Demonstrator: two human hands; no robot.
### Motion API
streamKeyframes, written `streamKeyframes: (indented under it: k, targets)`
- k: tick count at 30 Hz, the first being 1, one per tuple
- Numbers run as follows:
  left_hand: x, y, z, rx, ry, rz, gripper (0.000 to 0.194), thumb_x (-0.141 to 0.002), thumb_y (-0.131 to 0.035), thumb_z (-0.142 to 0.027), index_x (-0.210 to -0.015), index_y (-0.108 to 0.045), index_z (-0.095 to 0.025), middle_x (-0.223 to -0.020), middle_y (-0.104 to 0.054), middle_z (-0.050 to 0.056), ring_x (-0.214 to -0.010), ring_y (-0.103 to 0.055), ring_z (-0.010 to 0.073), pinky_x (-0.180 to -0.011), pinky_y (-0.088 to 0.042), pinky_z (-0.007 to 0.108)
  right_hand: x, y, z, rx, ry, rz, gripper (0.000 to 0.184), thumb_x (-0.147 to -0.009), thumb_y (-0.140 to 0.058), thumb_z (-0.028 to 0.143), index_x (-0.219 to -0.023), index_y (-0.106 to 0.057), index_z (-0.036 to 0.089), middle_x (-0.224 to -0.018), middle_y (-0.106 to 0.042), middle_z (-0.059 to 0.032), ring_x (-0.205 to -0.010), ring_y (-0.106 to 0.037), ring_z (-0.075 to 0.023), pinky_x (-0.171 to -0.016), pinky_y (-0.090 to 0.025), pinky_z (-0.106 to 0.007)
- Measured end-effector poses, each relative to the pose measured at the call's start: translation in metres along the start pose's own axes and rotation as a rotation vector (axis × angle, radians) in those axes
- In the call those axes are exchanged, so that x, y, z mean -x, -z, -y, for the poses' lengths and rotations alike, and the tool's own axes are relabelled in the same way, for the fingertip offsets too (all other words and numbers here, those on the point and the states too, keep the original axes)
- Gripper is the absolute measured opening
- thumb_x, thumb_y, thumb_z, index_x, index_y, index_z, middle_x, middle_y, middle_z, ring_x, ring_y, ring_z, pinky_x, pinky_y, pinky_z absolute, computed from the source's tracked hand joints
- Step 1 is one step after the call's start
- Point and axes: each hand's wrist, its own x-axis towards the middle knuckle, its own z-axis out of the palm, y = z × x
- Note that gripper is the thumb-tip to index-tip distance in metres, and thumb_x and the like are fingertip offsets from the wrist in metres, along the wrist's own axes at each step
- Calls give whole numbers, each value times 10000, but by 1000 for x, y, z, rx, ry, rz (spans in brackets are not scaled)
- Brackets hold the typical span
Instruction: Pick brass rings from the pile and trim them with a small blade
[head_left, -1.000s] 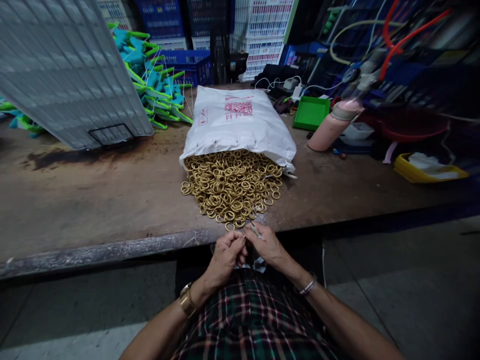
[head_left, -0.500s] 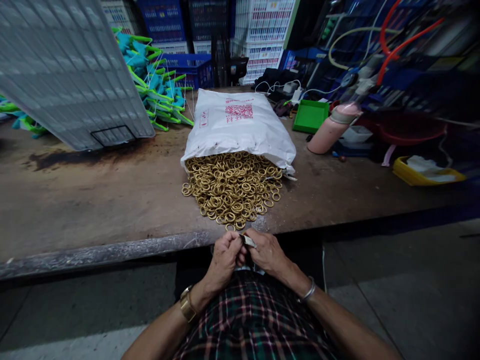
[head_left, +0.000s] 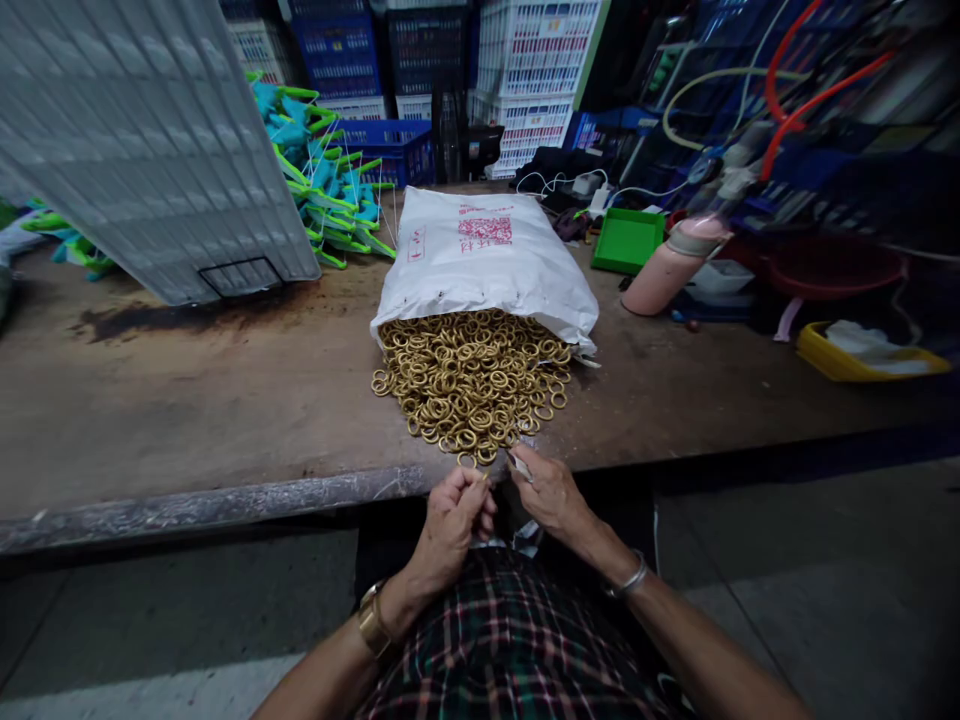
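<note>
Gold-coloured rings (head_left: pixel 472 385) lie heaped on the table, spilling from the open mouth of a white sack (head_left: pixel 495 265) with red print. At the table's front edge my left hand (head_left: pixel 452 520) is closed in a pinch, with a bit of a gold ring (head_left: pixel 484 478) showing at the fingertips. My right hand (head_left: pixel 553 495), close by on the right, is closed around a small flat pale tool (head_left: pixel 520 466); its exact kind is hard to make out. Its tip is near the lowest rings. Crumpled whitish material (head_left: pixel 527 538) lies below the hands, over my lap.
A grey ribbed plastic panel (head_left: pixel 172 150) leans at the left, beside green and blue plastic pieces (head_left: pixel 330 190). To the right are a green tray (head_left: pixel 628 240), a pink bottle (head_left: pixel 671 268) and a yellow tray (head_left: pixel 862 365). Stacked crates (head_left: pixel 532 60) stand behind the table (head_left: pixel 187 400).
My right hand has moved away from the left, up and to the right toward the rings, with the pale tool. The left hand stays near the table edge. The view has shifted slightly.
</note>
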Motion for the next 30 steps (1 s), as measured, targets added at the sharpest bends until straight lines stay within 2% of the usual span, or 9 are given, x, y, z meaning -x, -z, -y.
streamKeyframes:
  k: [2, 5, 10, 18, 21, 24, 26, 28, 30]
  targets:
    - [-3, 2, 3, 10, -4, -43, 290, -786, -508, -449, -773, -478, -161, -628, -492, -26, -461, -418, 55, -434, -340, 174, -1, 1, 6, -5, 71, 5, 186, -771, -358, 137, -836, -526, 185, -656, -577, -16, -582, -509, -132, -562, -304, -222]
    - [-3, 3, 4, -9, -7, -63, 313, -768, -518, -471, -776, -478, -161, -625, -502, -24, -466, -428, 57, -442, -350, 174, -1, 2, 17, 53, 134, 95, 183, -736, -390, 117, -837, -529, 178, -688, -604, -29, -607, -524, -139, -565, -295, -228]
    - [0, 1, 0, -49, 9, -98, 340, -737, -537, -497, -773, -470, -165, -605, -492, -32, -460, -430, 60, -440, -351, 173, 1, 1, 24, 175, 104, 194, 208, -713, -406, 111, -859, -538, 180, -706, -627, -39, -602, -535, -146, -547, -260, -244]
    - [-2, 3, 5, -128, -90, -113, 309, -764, -516, -474, -729, -460, -172, -566, -461, -42, -460, -425, 66, -454, -346, 180, 0, 2, 28, 188, 79, 261, 244, -709, -402, 102, -902, -532, 177, -718, -636, -43, -615, -543, -149, -548, -254, -244]
    - [7, 5, 0, -141, -93, -57, 308, -784, -503, -463, -703, -449, -171, -559, -458, -41, -456, -420, 62, -461, -344, 183, 0, -1, 22, 210, 33, 233, 224, -737, -400, 123, -912, -527, 179, -705, -636, -41, -605, -544, -150, -537, -241, -247]
    - [20, 8, -6, -105, -49, 87, 278, -798, -505, -433, -738, -475, -164, -567, -481, -34, -457, -436, 61, -464, -352, 185, -2, -2, 13, 257, -69, 147, 191, -787, -376, 157, -896, -532, 178, -677, -631, -42, -574, -538, -151, -524, -225, -255]
    - [24, 12, -5, -2, 14, 158, 269, -789, -524, -427, -759, -487, -162, -582, -502, -24, -448, -447, 66, -441, -357, 189, -4, -2, 10, 256, -79, 79, 186, -794, -372, 152, -882, -534, 177, -688, -631, -42, -578, -538, -150, -531, -232, -257]
    - [23, 20, -1, 136, 69, 131, 284, -772, -544, -434, -753, -497, -155, -602, -519, -11, -441, -449, 69, -412, -356, 191, -5, -4, 13, 208, -11, 28, 181, -784, -379, 131, -868, -532, 180, -716, -631, -38, -611, -545, -149, -553, -255, -253]
    - [18, 29, 6, 254, 101, 35, 290, -755, -567, -427, -743, -514, -142, -651, -547, 10, -462, -462, 70, -404, -358, 187, -6, -8, 21, 142, 72, 9, 171, -784, -387, 126, -860, -529, 183, -736, -628, -32, -648, -551, -145, -579, -281, -245]
